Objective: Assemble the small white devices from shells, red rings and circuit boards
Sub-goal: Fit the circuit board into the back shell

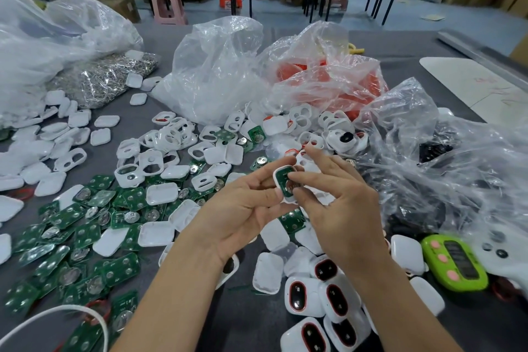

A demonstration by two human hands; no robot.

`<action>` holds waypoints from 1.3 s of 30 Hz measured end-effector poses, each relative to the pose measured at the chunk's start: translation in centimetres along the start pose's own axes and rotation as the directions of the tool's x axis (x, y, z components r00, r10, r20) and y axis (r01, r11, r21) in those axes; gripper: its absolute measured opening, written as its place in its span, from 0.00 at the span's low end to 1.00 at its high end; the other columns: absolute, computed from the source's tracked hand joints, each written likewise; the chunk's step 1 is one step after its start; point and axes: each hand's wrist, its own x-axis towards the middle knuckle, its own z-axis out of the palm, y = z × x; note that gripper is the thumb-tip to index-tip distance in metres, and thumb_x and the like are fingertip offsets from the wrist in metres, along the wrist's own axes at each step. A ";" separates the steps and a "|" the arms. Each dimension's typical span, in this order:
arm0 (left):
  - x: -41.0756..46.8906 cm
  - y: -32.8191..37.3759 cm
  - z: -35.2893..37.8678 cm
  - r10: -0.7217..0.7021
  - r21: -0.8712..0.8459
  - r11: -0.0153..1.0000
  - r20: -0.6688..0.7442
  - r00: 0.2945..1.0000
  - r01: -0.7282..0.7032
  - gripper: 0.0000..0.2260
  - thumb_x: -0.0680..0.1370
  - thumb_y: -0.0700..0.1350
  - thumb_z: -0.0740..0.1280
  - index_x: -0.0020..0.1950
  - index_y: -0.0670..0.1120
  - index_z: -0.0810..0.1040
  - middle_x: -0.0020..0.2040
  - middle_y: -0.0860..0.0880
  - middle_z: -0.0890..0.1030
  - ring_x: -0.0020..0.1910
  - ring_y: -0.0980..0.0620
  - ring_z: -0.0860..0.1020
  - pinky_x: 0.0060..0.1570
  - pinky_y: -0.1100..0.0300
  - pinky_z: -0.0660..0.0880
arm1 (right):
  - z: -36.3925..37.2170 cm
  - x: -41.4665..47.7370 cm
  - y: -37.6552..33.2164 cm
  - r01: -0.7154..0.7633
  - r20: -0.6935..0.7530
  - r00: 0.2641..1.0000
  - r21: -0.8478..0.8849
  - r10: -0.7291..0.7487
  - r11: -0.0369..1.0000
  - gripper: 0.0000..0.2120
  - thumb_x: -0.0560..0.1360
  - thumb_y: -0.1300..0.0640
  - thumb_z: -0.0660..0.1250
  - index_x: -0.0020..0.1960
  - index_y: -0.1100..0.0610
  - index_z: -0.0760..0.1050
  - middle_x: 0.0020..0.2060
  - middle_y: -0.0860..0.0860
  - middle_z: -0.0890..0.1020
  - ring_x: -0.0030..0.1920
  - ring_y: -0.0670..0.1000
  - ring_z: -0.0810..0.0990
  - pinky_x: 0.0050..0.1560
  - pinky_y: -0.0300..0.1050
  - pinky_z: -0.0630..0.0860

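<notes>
My left hand grips a small white shell by its edges above the table's middle. A green circuit board lies inside the shell. My right hand presses its fingertips on that board, and its thumb sits at the shell's near end. Green circuit boards lie scattered at the left. White front shells with cut-outs and plain white back shells lie behind and beside the hands. Red rings fill a clear bag at the back. Several assembled white devices lie at the lower right.
Clear plastic bags crowd the back and right of the grey table. A bag of metal parts sits at the back left. A green timer lies at the right. A white cable curves at the lower left.
</notes>
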 end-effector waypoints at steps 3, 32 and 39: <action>0.0 0.0 -0.1 0.004 -0.003 1.000 0.006 1.000 -0.004 0.23 0.75 0.27 0.65 0.69 0.39 0.79 0.66 0.39 0.81 0.60 0.45 0.82 0.61 0.48 0.80 | 0.0 0.0 0.0 -0.011 0.003 1.000 0.023 0.011 1.000 0.14 0.71 0.59 0.80 0.55 0.46 0.87 0.67 0.40 0.78 0.69 0.35 0.69 0.71 0.28 0.62; 0.2 -0.1 -0.1 0.002 0.013 1.000 0.051 0.999 -0.002 0.22 0.75 0.29 0.66 0.68 0.41 0.81 0.62 0.41 0.83 0.62 0.45 0.82 0.59 0.51 0.81 | -0.4 0.1 0.2 0.082 0.015 0.996 0.055 -0.083 0.995 0.13 0.71 0.64 0.79 0.53 0.51 0.86 0.60 0.38 0.82 0.66 0.37 0.75 0.69 0.39 0.71; 0.2 -0.3 -0.1 0.007 0.036 0.999 0.047 0.999 -0.009 0.23 0.75 0.29 0.66 0.69 0.40 0.80 0.60 0.41 0.83 0.60 0.46 0.82 0.59 0.52 0.80 | -0.3 0.1 0.0 0.160 0.008 0.987 -0.024 -0.160 0.987 0.12 0.71 0.65 0.79 0.52 0.53 0.86 0.57 0.30 0.77 0.62 0.38 0.76 0.67 0.28 0.65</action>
